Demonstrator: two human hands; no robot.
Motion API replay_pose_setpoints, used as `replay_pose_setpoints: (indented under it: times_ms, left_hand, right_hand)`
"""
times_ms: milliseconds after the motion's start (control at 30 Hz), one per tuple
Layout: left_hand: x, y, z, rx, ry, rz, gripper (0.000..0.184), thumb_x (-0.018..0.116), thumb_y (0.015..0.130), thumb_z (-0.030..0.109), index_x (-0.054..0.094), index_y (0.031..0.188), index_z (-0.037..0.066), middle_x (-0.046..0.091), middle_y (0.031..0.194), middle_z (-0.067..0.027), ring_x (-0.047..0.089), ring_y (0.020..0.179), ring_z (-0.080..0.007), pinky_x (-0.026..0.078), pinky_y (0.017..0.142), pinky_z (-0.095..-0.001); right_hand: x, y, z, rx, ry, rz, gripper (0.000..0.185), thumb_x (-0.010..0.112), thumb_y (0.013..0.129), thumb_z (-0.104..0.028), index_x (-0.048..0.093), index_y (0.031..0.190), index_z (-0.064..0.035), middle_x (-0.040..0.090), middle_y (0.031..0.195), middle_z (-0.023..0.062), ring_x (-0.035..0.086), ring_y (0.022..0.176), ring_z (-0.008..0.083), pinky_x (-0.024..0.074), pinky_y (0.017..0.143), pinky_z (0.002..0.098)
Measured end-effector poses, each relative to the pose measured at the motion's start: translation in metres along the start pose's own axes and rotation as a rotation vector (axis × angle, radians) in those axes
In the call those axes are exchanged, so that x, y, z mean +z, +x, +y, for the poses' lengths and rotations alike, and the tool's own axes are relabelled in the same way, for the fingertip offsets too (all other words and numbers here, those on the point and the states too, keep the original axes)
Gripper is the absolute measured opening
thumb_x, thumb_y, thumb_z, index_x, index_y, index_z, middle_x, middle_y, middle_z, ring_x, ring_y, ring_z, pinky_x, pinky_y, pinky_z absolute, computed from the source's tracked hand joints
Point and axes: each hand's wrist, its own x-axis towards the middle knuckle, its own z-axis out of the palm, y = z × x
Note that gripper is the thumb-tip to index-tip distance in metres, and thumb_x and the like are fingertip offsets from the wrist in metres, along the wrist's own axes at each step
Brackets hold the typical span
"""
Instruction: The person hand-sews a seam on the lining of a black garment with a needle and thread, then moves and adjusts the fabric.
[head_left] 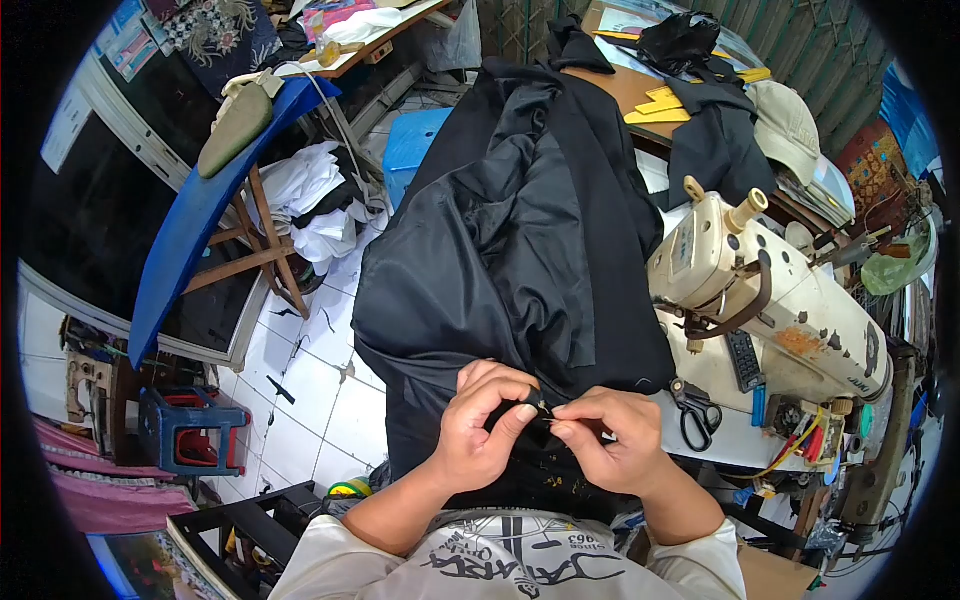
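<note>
A large black garment with a shiny lining is spread out in front of me and hangs down over my lap. Near its lower edge, my left hand is closed, thumb and fingers pinching a bit of the black fabric. Just to its right, my right hand is closed in a pinch, the fingertips almost touching those of my left. What the right fingertips hold is too small to make out.
At right stand a sewing machine, black scissors and a remote control. A blue ironing board is on the left, with a small blue stool below. A cap lies at upper right.
</note>
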Motion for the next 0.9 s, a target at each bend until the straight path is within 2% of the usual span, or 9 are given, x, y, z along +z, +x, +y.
replay_pose_setpoints:
  times_ms: [267, 333, 467, 567, 633, 667, 767, 833, 900]
  left_hand:
    - [0.002, 0.002, 0.006, 0.037, 0.071, 0.024, 0.006, 0.066, 0.089, 0.007, 0.062, 0.089, 0.002, 0.066, 0.091, -0.0103, 0.056, 0.083, -0.0239, 0.038, 0.090, -0.0392]
    - [0.003, 0.000, 0.009, 0.101, 0.210, 0.022, 0.008, 0.067, 0.086, 0.005, 0.063, 0.092, 0.003, 0.066, 0.095, -0.0083, 0.058, 0.088, -0.0256, 0.035, 0.098, -0.0427]
    - [0.005, 0.001, 0.016, 0.189, 0.384, 0.039, 0.006, 0.066, 0.085, 0.004, 0.064, 0.091, 0.004, 0.066, 0.093, -0.0085, 0.060, 0.086, -0.0273, 0.036, 0.098, -0.0464]
    - [0.004, -0.003, 0.004, 0.052, 0.276, 0.159, 0.005, 0.065, 0.087, 0.003, 0.063, 0.091, 0.002, 0.067, 0.092, -0.0094, 0.060, 0.086, -0.0282, 0.039, 0.097, -0.0475]
    - [0.000, -0.003, 0.000, -0.045, 0.161, 0.174, 0.005, 0.065, 0.089, 0.004, 0.062, 0.091, 0.000, 0.067, 0.093, -0.0105, 0.061, 0.087, -0.0284, 0.039, 0.098, -0.0475]
    - [0.000, -0.003, 0.002, -0.025, 0.144, 0.143, 0.005, 0.064, 0.090, 0.004, 0.062, 0.091, 0.000, 0.067, 0.093, -0.0104, 0.062, 0.087, -0.0279, 0.039, 0.099, -0.0475]
    - [0.002, -0.003, 0.003, -0.003, 0.121, 0.120, 0.005, 0.065, 0.090, 0.005, 0.063, 0.091, 0.001, 0.067, 0.093, -0.0102, 0.062, 0.088, -0.0269, 0.038, 0.100, -0.0476]
    - [0.003, -0.003, 0.003, -0.008, 0.115, 0.126, 0.005, 0.065, 0.090, 0.005, 0.063, 0.091, 0.001, 0.068, 0.093, -0.0101, 0.063, 0.088, -0.0265, 0.038, 0.100, -0.0477]
    - [0.003, -0.004, 0.005, 0.014, 0.150, 0.112, 0.005, 0.064, 0.090, 0.006, 0.063, 0.091, 0.002, 0.067, 0.093, -0.0097, 0.062, 0.088, -0.0261, 0.037, 0.100, -0.0472]
  right_hand:
    - [-0.002, 0.000, -0.003, 0.078, -0.016, 0.032, 0.028, 0.084, 0.076, -0.009, 0.067, 0.096, -0.0020, 0.064, 0.082, 0.0074, 0.048, 0.048, 0.0088, 0.0392, 0.044, 0.0235]
    - [0.000, 0.003, -0.005, 0.075, -0.039, 0.031, 0.025, 0.083, 0.076, -0.008, 0.065, 0.092, -0.0025, 0.062, 0.082, 0.0085, 0.050, 0.050, 0.0109, 0.0397, 0.045, 0.0244]
    - [0.004, 0.000, 0.000, 0.061, -0.027, 0.020, 0.018, 0.077, 0.080, 0.000, 0.060, 0.087, -0.0024, 0.059, 0.082, 0.0084, 0.046, 0.055, 0.0091, 0.0371, 0.049, 0.0239]
    - [-0.001, -0.004, -0.014, -0.068, 0.052, 0.033, 0.017, 0.065, 0.081, 0.010, 0.052, 0.082, -0.0016, 0.057, 0.075, 0.0107, 0.055, 0.058, 0.0215, 0.0430, 0.050, 0.0287]
    - [0.000, -0.009, -0.013, 0.008, 0.118, 0.180, 0.017, 0.066, 0.083, 0.007, 0.051, 0.081, -0.0014, 0.057, 0.076, 0.0105, 0.055, 0.060, 0.0194, 0.0420, 0.052, 0.0273]
    - [-0.001, -0.010, -0.006, 0.105, 0.148, 0.176, 0.014, 0.068, 0.085, 0.004, 0.055, 0.085, -0.0003, 0.060, 0.081, 0.0103, 0.055, 0.062, 0.0170, 0.0443, 0.054, 0.0283]
    - [-0.001, -0.004, 0.004, 0.022, 0.008, 0.046, 0.013, 0.071, 0.085, 0.000, 0.059, 0.089, 0.0002, 0.062, 0.086, 0.0100, 0.057, 0.062, 0.0147, 0.0460, 0.054, 0.0282]
    - [0.004, -0.004, -0.003, 0.122, 0.066, 0.048, 0.015, 0.074, 0.084, -0.003, 0.062, 0.092, 0.0001, 0.063, 0.086, 0.0106, 0.060, 0.062, 0.0159, 0.0474, 0.053, 0.0275]
    - [0.007, -0.004, -0.003, 0.136, 0.042, 0.052, 0.016, 0.074, 0.085, -0.003, 0.060, 0.093, -0.0013, 0.059, 0.084, 0.0084, 0.051, 0.060, 0.0087, 0.0380, 0.051, 0.0216]
